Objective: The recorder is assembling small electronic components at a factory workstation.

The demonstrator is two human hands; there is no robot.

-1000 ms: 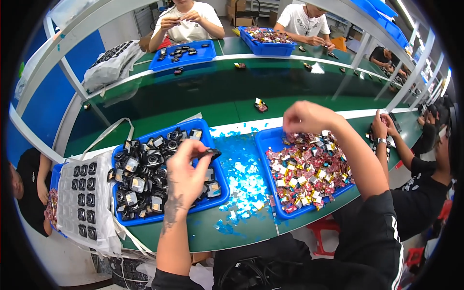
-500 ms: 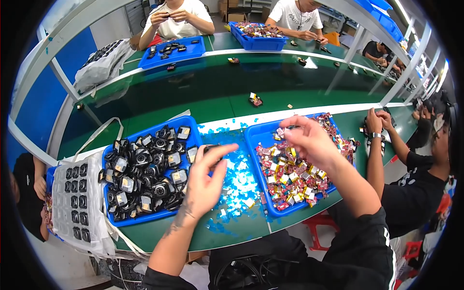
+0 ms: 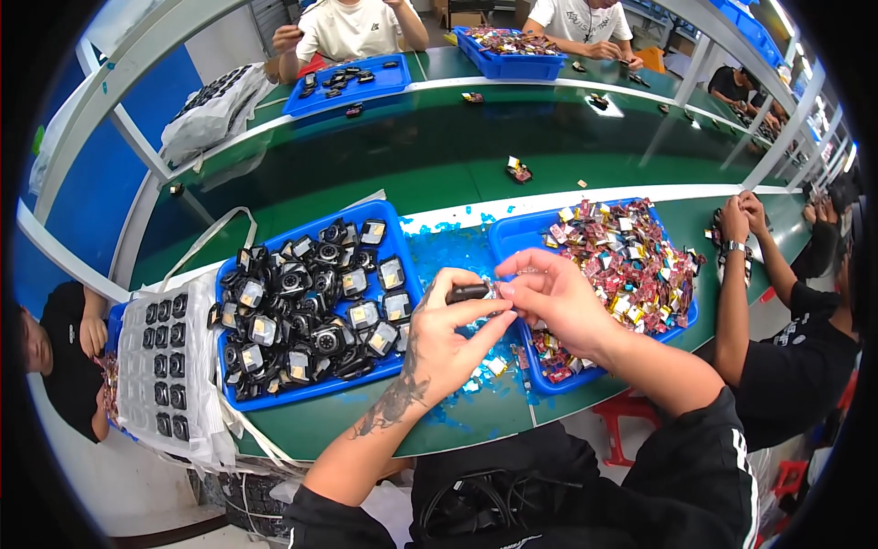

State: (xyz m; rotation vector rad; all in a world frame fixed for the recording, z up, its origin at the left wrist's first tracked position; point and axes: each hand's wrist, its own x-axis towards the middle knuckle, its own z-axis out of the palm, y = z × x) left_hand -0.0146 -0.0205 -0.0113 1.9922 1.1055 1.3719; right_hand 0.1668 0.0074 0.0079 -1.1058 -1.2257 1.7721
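Note:
My left hand (image 3: 445,331) pinches a small black part (image 3: 467,293) above the green table (image 3: 457,165). My right hand (image 3: 549,297) meets it from the right, fingertips touching a small shiny piece at the part's end. Both hands hover between two blue trays. The left blue tray (image 3: 384,371) is full of black camera-like parts with silver faces. The right blue tray (image 3: 526,233) holds a heap of small colourful wrapped pieces. Bits of blue film (image 3: 453,247) litter the table between the trays.
A white bag with black parts in a tray (image 3: 169,366) hangs at the table's left edge. A person in black (image 3: 786,339) works at my right, another sits at the left (image 3: 64,357). Two people sit across the conveyor with blue trays (image 3: 352,78).
My hands have come together from being apart: the right hand left the colourful tray and moved left, the left hand brought the black part to meet it.

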